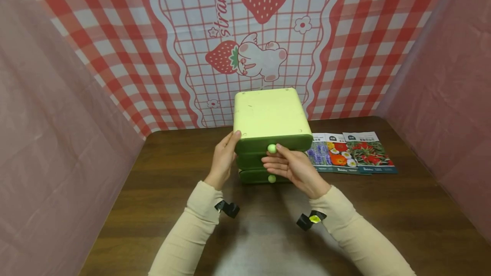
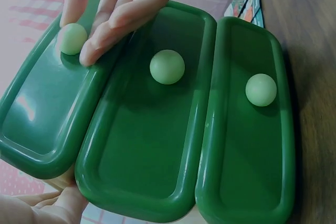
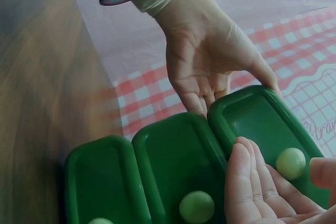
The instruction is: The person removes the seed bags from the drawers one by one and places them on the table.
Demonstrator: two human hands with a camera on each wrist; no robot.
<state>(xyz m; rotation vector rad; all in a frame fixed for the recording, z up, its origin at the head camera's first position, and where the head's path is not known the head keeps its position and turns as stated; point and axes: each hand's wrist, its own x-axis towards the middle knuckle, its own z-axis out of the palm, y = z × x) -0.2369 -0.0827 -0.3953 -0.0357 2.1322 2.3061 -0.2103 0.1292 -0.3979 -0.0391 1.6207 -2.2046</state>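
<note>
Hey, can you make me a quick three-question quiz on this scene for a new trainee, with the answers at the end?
1. Count: how many green drawer fronts does the cabinet show?

2. Choose: which knob is the right hand at?
A) Bottom
B) Middle
C) Top

3. True or false: the left hand is at the cabinet's side facing away from the flower-picture packets.

Key:
1. Three, each with a round pale green knob.
2. C, the top knob.
3. True: in the head view, the hand is at the left side and the packets lie to the right.
</note>
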